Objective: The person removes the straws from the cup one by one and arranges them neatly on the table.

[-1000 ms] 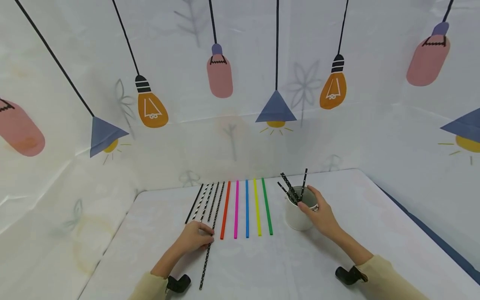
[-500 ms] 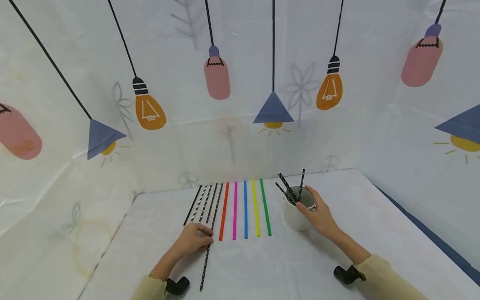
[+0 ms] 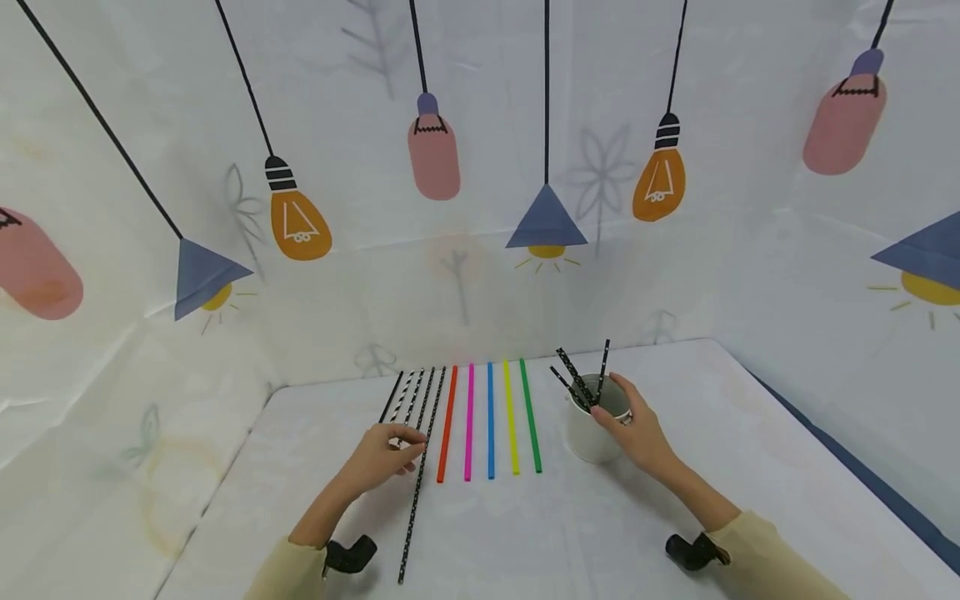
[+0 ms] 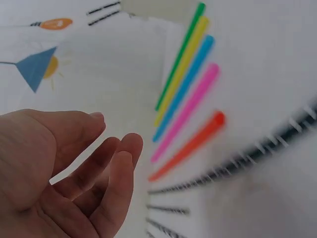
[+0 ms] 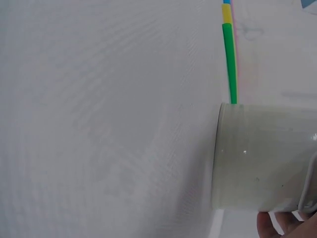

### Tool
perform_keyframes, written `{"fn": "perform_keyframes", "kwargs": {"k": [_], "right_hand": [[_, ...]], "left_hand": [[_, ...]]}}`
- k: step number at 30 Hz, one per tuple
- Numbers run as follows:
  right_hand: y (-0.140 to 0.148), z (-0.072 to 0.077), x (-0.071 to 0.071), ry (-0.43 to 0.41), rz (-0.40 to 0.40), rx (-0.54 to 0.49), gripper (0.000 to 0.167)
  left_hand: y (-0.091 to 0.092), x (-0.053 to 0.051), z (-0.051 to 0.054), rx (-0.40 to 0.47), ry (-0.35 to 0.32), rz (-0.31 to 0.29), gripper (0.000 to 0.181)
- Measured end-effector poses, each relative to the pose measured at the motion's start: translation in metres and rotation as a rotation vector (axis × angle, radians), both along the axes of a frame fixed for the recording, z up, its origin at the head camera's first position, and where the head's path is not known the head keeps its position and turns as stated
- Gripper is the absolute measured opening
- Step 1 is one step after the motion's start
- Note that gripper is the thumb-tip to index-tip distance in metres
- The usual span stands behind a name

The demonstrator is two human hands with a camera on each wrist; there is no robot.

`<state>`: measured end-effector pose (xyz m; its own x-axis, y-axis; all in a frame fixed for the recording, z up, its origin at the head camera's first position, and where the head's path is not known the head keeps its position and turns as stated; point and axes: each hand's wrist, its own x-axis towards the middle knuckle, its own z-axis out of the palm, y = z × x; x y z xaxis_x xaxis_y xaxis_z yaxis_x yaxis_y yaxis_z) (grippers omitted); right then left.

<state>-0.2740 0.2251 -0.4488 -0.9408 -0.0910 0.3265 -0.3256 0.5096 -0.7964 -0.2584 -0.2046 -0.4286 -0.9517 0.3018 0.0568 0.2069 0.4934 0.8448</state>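
My left hand (image 3: 381,458) hovers over the near ends of the black patterned straws (image 3: 405,400). In the left wrist view its thumb and loosely bent fingers stand apart with nothing between them. Right beside it lies a long black straw with white specks (image 3: 411,529), reaching nearer to me than the others. My right hand (image 3: 643,433) grips a whitish cup (image 3: 588,437) by its rim and side, thumb at the near left. Several short black patterned straws (image 3: 572,367) lean inside the cup. The right wrist view shows the cup wall (image 5: 262,158) and fingertips (image 5: 266,225) below it.
Between the hands lie parallel straws: red (image 3: 447,429), pink (image 3: 469,425), blue (image 3: 491,425), yellow (image 3: 511,421) and green (image 3: 531,421). A white cloth covers the table (image 3: 495,542). A wall printed with lamps (image 3: 480,292) stands behind its far edge.
My left hand has risen off the long speckled straw and moved slightly away from me, its fingers loosening. The right hand and the cup have stayed put.
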Motion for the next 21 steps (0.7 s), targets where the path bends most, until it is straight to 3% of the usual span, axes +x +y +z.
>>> {"fn": "perform_keyframes", "kwargs": {"k": [4, 8, 14, 21], "right_hand": [[0.000, 0.000, 0.001, 0.002, -0.007, -0.015, 0.072], [-0.001, -0.002, 0.000, -0.010, -0.007, -0.015, 0.072], [0.000, -0.003, 0.000, -0.024, -0.026, 0.015, 0.072], [-0.001, -0.002, 0.002, 0.001, -0.028, 0.014, 0.072]], "left_hand": [[0.026, -0.007, 0.019, 0.041, 0.006, -0.067, 0.021], [0.053, -0.013, 0.030, 0.047, 0.024, -0.113, 0.017], [0.094, -0.021, 0.029, 0.107, 0.000, -0.181, 0.018], [0.134, -0.034, 0.026, 0.217, -0.047, -0.175, 0.019]]}}
